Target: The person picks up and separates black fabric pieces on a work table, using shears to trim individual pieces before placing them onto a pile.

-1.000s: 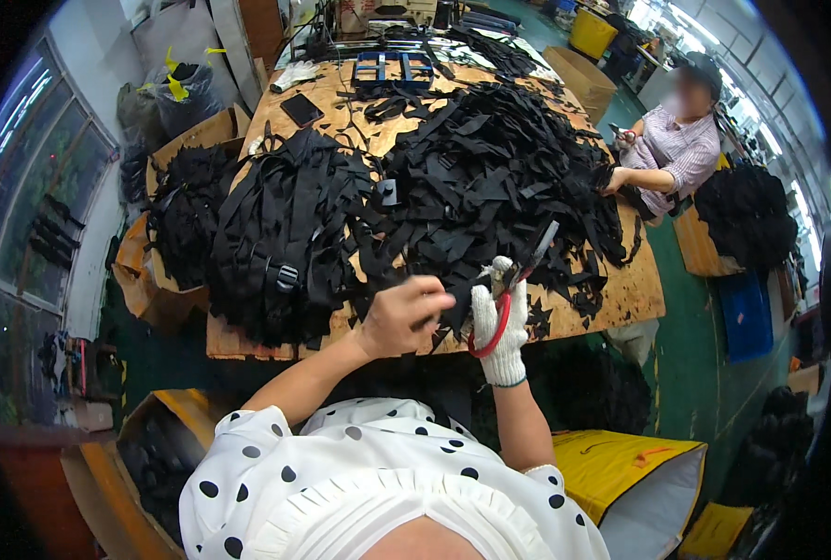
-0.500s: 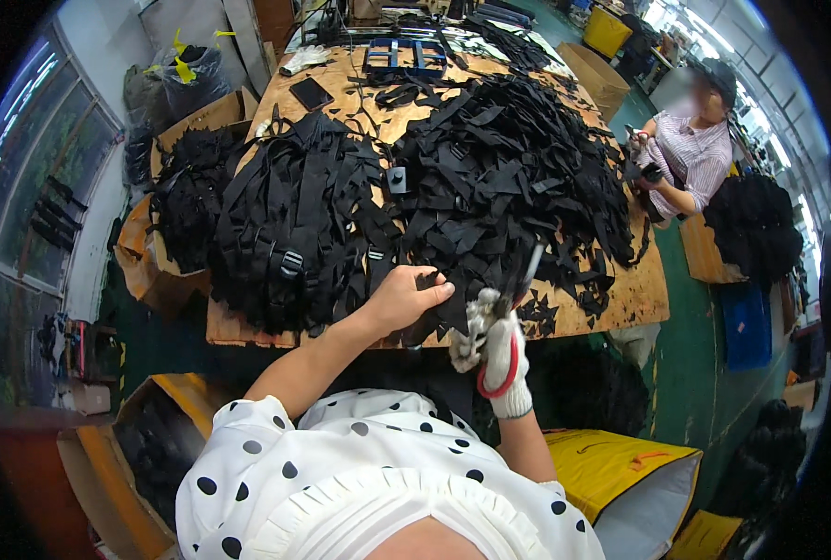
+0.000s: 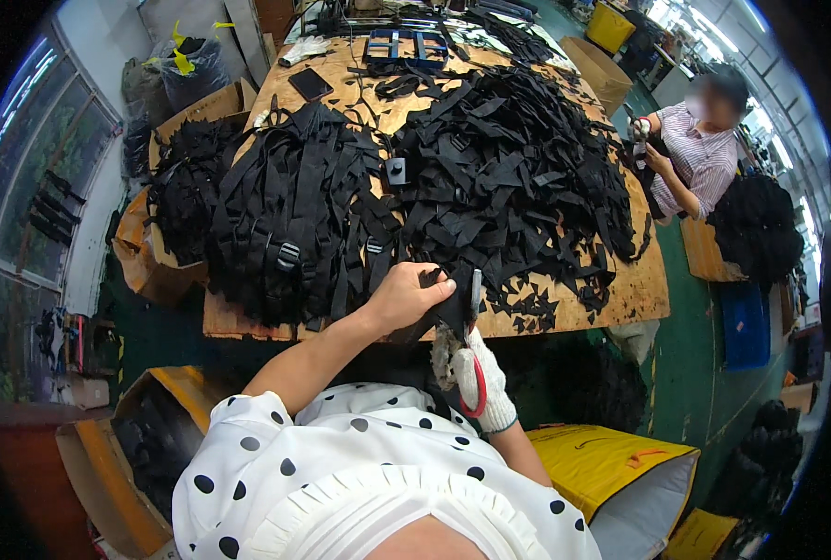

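My bare left hand is closed around a piece of black webbing strap at the table's front edge, thumb on top. In a white knit glove, my right hand grips scissors with red handles. Their metal blades point away from me, right beside the strap at my left hand; whether they touch it I cannot tell. Beyond my hands a heap of cut black strap pieces covers much of the table. To the left lies a pile of black straps with buckles.
The wooden table ends just in front of me. A phone, a blue tray and a small grey device are on it. Open cartons line the left; a yellow bag is by my right arm. A co-worker stands at right.
My right hand has moved left and nearer to me, bringing the scissors beside the strap. My left hand has stayed nearly in place. The co-worker's head and arms have shifted.
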`<state>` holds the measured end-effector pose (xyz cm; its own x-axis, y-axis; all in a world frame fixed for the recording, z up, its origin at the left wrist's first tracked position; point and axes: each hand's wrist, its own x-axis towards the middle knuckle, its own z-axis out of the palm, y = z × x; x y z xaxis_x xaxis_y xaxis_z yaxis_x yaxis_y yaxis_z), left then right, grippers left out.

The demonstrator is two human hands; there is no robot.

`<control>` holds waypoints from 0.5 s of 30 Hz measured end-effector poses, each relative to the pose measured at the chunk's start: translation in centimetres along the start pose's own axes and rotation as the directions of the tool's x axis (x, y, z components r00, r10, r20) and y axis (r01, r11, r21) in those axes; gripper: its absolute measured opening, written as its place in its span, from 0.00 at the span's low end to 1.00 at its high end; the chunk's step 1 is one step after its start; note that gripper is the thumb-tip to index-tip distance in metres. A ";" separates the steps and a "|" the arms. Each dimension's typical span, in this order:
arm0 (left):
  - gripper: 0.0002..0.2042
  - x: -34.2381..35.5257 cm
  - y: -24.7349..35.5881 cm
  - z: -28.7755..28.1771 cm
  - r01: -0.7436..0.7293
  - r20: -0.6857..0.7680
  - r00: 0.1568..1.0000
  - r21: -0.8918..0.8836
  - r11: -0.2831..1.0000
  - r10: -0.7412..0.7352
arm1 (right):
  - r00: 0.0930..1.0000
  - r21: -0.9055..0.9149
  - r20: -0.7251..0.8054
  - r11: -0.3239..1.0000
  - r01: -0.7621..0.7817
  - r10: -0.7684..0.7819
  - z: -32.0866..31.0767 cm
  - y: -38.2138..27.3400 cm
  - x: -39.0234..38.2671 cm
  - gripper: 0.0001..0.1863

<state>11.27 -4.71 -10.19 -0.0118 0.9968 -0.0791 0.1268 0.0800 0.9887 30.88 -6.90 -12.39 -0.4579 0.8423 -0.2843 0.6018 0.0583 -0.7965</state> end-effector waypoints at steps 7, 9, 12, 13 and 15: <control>0.10 -0.1 -0.3 0.3 -0.045 -0.012 0.999 0.003 0.999 0.045 | 0.974 -0.017 -0.071 0.976 0.216 -0.217 0.6 2.1 0.5 0.25; 0.10 0.0 -0.4 0.2 -0.047 -0.007 0.999 0.026 0.999 0.048 | 0.983 0.215 -0.033 0.960 0.181 -0.178 1.1 2.7 0.7 0.24; 0.10 0.1 -0.5 0.4 -0.040 0.007 0.999 0.018 0.999 0.039 | 0.995 0.734 0.059 0.679 0.013 -0.083 2.6 5.4 1.4 0.21; 0.10 0.1 -0.3 0.2 -0.019 0.013 1.000 -0.007 1.000 0.019 | 0.989 0.925 0.137 0.364 -0.111 -0.045 2.9 5.4 1.6 0.20; 0.10 0.1 -0.2 0.1 0.000 0.019 1.000 -0.032 0.999 0.001 | 0.968 0.948 0.228 0.252 -0.196 -0.106 2.5 5.3 1.3 0.19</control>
<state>11.32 -4.60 -10.42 0.0074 0.9967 -0.0810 0.0949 0.0799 0.9923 31.82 -6.81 -18.33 -0.6564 0.6867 -0.3123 -0.3788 -0.6580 -0.6508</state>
